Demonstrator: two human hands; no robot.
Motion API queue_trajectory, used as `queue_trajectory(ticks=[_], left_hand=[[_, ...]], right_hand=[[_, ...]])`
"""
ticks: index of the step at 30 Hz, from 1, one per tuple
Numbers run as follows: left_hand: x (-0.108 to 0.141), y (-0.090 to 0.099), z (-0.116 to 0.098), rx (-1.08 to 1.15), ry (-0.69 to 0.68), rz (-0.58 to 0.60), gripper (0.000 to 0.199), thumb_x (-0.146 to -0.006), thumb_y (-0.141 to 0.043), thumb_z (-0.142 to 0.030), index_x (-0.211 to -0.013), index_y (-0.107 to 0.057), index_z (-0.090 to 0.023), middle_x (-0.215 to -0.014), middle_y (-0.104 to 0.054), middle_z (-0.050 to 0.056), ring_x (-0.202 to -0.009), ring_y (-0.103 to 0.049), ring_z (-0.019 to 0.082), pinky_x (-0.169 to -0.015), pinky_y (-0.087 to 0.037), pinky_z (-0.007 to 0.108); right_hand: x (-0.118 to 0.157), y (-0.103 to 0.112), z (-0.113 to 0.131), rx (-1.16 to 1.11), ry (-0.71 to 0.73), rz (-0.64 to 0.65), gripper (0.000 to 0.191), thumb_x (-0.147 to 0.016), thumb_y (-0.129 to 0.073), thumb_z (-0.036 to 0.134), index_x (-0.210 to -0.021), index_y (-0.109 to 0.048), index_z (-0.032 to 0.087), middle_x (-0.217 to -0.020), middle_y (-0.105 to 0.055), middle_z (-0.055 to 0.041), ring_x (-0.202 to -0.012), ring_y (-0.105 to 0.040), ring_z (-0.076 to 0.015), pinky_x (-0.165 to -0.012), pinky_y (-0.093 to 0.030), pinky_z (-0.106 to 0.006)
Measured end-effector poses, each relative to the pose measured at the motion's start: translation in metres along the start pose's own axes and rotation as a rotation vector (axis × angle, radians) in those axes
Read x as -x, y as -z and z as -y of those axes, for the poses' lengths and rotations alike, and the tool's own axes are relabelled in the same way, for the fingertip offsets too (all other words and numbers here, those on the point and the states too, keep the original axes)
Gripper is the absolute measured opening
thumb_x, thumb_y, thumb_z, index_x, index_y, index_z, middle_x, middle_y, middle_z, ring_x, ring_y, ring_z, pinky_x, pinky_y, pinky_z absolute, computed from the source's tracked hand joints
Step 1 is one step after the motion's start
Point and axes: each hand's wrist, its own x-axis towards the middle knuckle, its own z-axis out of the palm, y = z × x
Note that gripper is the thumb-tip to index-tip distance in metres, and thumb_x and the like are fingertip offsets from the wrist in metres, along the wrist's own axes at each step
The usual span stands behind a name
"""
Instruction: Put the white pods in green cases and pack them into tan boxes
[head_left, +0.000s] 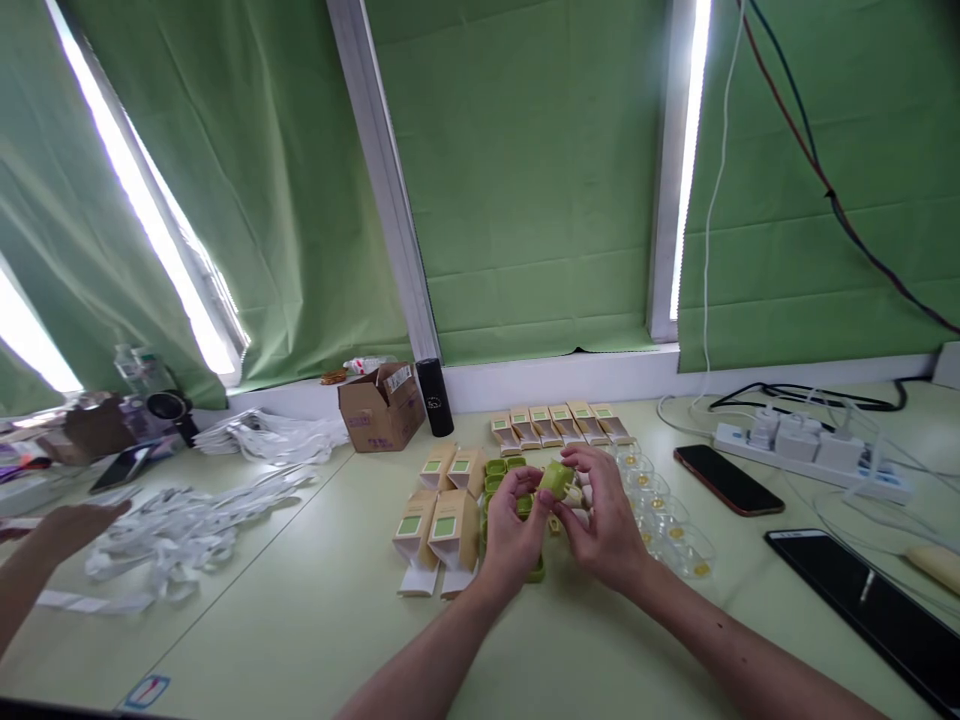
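Both my hands hold a small yellow-green cup-shaped piece (556, 479) above the table. My left hand (517, 530) pinches it from the left, while fingers of my right hand (609, 520) close on its right side and top. Beneath and behind the hands runs a row of green small boxes or cups (495, 468), partly hidden. Some pale small pieces show between the hands. Left of them stand several kraft-paper boxes (454, 530) with green labels and open white flaps. Clear plastic domes (679, 535) with yellow dots are lined up to the right.
More kraft boxes (559, 425) stand at the back. A cardboard carton (381, 408) and black cylinder (435, 397) are behind left. White straps (180, 535) lie left, near another person's hand (82, 530). A phone (727, 480), tablet (870, 600) and power strip (814, 460) lie right.
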Motion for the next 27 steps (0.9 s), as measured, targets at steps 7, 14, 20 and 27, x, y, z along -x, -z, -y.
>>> queue_trajectory(ticks=[7, 14, 20, 27], left_hand=[[-0.004, 0.004, -0.008, -0.183, -0.145, -0.055, 0.029, -0.097, -0.069, -0.037, -0.122, -0.067, -0.022, -0.124, -0.070, 0.013, -0.120, -0.065, 0.029, -0.104, -0.052, 0.045], [-0.002, 0.004, -0.015, -0.356, -0.300, -0.079, 0.027, -0.089, -0.071, -0.017, -0.114, -0.074, -0.027, -0.113, -0.074, 0.008, -0.118, -0.056, 0.030, -0.105, -0.047, 0.046], [-0.003, 0.004, -0.017, -0.348, -0.322, -0.028, 0.016, -0.090, -0.070, -0.016, -0.103, -0.076, -0.024, -0.101, -0.075, 0.007, -0.107, -0.059, 0.028, -0.095, -0.051, 0.043], [-0.002, 0.005, -0.018, -0.350, -0.343, -0.045, 0.010, -0.091, -0.072, -0.021, -0.100, -0.076, -0.023, -0.096, -0.074, 0.007, -0.099, -0.062, 0.026, -0.087, -0.053, 0.038]], right_hand=[[0.002, 0.006, 0.000, -0.025, -0.034, 0.028, 0.040, -0.092, -0.064, 0.022, -0.129, -0.049, 0.025, -0.130, -0.057, -0.0148, -0.127, -0.053, -0.0358, -0.106, -0.050, -0.060], [0.004, 0.011, 0.000, -0.052, -0.026, 0.075, 0.039, -0.093, -0.063, 0.022, -0.129, -0.050, 0.024, -0.124, -0.058, -0.0130, -0.120, -0.055, -0.0331, -0.102, -0.052, -0.055], [0.007, 0.013, -0.001, -0.014, -0.029, 0.106, 0.037, -0.094, -0.061, 0.024, -0.130, -0.051, 0.024, -0.122, -0.062, -0.0126, -0.113, -0.061, -0.0312, -0.095, -0.057, -0.049], [0.008, 0.013, -0.003, 0.015, -0.013, 0.117, 0.038, -0.094, -0.060, 0.024, -0.131, -0.052, 0.024, -0.120, -0.067, -0.0122, -0.109, -0.067, -0.0309, -0.093, -0.059, -0.048]])
